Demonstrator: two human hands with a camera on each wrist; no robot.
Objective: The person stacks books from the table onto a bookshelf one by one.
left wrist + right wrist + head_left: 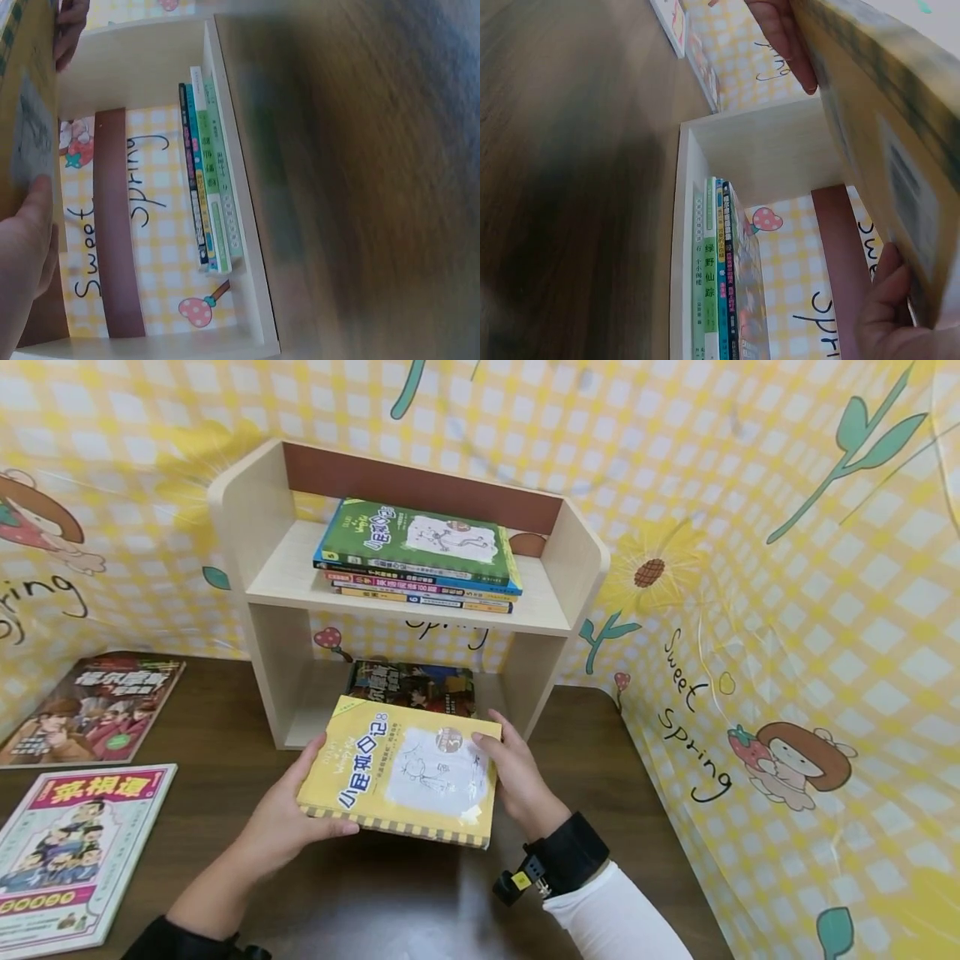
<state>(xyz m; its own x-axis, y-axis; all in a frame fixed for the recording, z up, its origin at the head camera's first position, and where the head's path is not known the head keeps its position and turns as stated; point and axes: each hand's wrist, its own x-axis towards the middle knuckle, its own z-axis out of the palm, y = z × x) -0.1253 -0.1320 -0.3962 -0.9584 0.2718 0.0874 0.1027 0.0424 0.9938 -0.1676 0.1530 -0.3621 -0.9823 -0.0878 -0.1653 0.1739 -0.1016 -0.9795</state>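
A yellow book (360, 768) with a white drawing panel on its cover is held between both hands in front of the shelf. My left hand (281, 814) grips its left side, thumb along the lower edge. At its right edge my right hand (517, 768) pinches it, thumb on the cover. The small wooden bookshelf (408, 614) stands behind it. A stack topped by a green book (427, 543) lies on the upper shelf. In the lower compartment lies a dark-covered book (412, 685), partly hidden; the right wrist view shows several book spines (712, 285) stacked there.
At the left of the dark wooden table (600, 760) lie a magazine-like book with a pink and white cover (67, 852) and a dark red book (97, 702). A yellow checked cloth (750, 610) hangs behind and to the right.
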